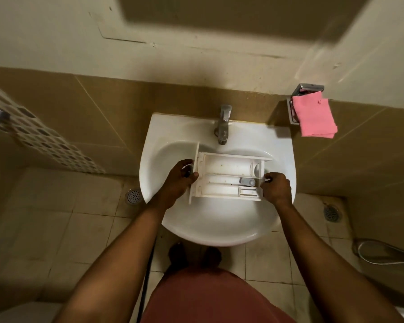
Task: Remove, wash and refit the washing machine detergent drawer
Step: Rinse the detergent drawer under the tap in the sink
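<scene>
The white detergent drawer (229, 177) lies lengthwise over the bowl of the white sink (170, 134), its open compartments facing up and its front panel at the left. Specks of grime dot its inner walls. My left hand (181, 176) grips the front panel end, thumb on the inner side. My right hand (275, 186) holds the opposite end with curled fingers. The chrome tap (224, 125) stands just behind the drawer, and no water is visibly running.
A pink cloth (313, 117) hangs from a chrome holder on the wall at the right. Floor drains (134, 196) sit on both sides of the sink. A hose (383, 252) lies on the tiled floor at the lower right.
</scene>
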